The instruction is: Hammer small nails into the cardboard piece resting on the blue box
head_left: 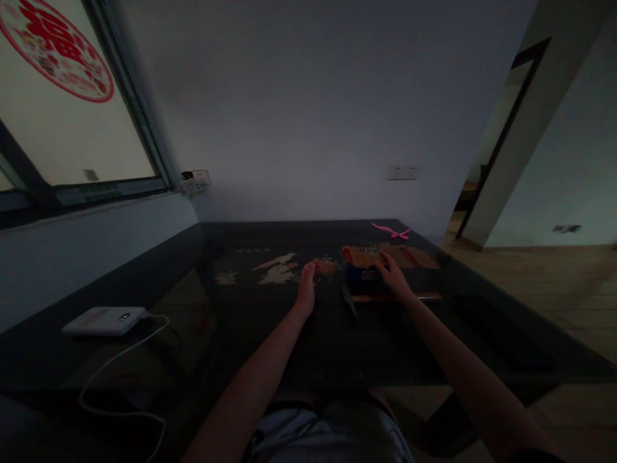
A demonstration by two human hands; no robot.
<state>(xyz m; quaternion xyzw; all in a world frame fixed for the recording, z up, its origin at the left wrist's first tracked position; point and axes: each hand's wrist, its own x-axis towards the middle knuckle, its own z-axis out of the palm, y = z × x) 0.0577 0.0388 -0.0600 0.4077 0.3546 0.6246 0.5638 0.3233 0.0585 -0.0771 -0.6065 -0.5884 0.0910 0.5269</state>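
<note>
In the dim head view, my left hand point(307, 283) is held above the dark table with its fingers stretched forward; nothing shows in it. To its right stands a small dark blue box point(362, 275) with an orange and red top. My right hand point(393, 276) has its thumb and fingers at the right side of that box's top, apparently gripping the edge; the fingertips are partly hidden. A hammer lies in front of the box, its dark metal head point(349, 301) to the left and its wooden handle point(429, 296) passing under my right forearm.
Behind the box lies a brown cardboard piece point(417, 257), with a pink ribbon point(393, 232) farther back. A white device point(106, 320) with a white cable point(113, 354) is at left. A dark flat object point(501, 331) lies at right. The table point(270, 347) meets a wall.
</note>
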